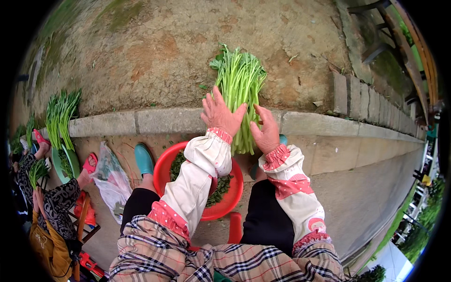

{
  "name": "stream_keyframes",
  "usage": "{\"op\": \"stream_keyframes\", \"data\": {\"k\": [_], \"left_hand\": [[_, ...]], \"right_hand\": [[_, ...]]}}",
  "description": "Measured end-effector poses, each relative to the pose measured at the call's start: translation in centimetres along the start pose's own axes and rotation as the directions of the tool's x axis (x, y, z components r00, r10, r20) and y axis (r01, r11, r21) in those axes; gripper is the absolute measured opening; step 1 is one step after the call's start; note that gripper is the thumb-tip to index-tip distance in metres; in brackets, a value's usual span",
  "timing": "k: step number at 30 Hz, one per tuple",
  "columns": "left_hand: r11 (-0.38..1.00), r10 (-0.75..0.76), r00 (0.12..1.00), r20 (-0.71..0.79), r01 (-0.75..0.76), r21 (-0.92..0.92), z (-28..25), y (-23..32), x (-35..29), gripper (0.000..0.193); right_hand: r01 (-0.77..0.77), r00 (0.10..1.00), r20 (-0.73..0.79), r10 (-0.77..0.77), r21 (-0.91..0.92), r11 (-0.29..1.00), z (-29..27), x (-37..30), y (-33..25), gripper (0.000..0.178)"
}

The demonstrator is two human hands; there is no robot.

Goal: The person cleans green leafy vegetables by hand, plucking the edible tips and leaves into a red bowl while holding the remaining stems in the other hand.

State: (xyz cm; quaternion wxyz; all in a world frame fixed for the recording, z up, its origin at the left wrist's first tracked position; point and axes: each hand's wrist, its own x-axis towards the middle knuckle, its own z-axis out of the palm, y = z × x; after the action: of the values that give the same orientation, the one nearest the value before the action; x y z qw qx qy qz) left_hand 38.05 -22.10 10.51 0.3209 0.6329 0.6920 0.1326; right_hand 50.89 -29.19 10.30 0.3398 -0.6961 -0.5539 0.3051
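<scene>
A bundle of long pale-green leafy stalks [242,80] lies across the stone curb, leafy tips on the dirt and cut ends toward me. My left hand [221,113] is at the bundle's left side, fingers spread and thumb over the stalks. On the other side my right hand [266,130] has its thumb and fingers apart, close against the stalks; whether it touches them I cannot tell. Neither hand is closed on anything. Below my left forearm sits a red plastic basin [163,165] with loose green leaves [218,191] inside, partly hidden by my sleeve.
The stone curb [176,121] runs across in front of my feet. A plastic bag [112,181] lies left of my teal shoe [143,159]. Farther left, a seated person [51,211] holds greens beside a green basin [70,162] and another stalk pile [61,115]. Upright bricks [361,98] edge the right.
</scene>
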Motion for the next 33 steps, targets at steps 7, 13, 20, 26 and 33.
{"op": "stream_keyframes", "data": {"k": [7, 13, 20, 26, 33], "left_hand": [[0.978, 0.016, 0.992, 0.123, 0.011, -0.21, 1.4, -1.3, -0.9, 0.089], [0.967, -0.027, 0.997, 0.068, 0.043, -0.252, 0.9, -2.5, -0.4, 0.08], [0.987, -0.089, 0.949, 0.302, 0.126, -0.105, -2.2, -1.1, 0.5, 0.077], [0.941, -0.002, 0.954, 0.301, 0.104, -0.322, -1.6, -4.1, 3.2, 0.048], [0.965, -0.035, 0.928, 0.37, 0.127, -0.228, -2.5, -2.7, 2.8, 0.074]], "right_hand": [[-0.01, 0.991, 0.133, 0.012, -0.018, 1.0, 1.4, -0.9, -1.2, 0.053], [0.003, 0.991, 0.133, -0.009, 0.049, 0.999, 1.3, -1.0, -0.1, 0.052], [-0.066, 0.99, 0.129, 0.062, 0.029, 0.997, 1.6, -1.0, -0.8, 0.053], [-0.129, 0.988, 0.101, 0.117, 0.126, 0.984, 2.0, -1.0, -1.2, 0.054], [-0.109, 0.99, 0.101, 0.098, 0.109, 0.988, 2.1, -0.9, -1.4, 0.052]]}}
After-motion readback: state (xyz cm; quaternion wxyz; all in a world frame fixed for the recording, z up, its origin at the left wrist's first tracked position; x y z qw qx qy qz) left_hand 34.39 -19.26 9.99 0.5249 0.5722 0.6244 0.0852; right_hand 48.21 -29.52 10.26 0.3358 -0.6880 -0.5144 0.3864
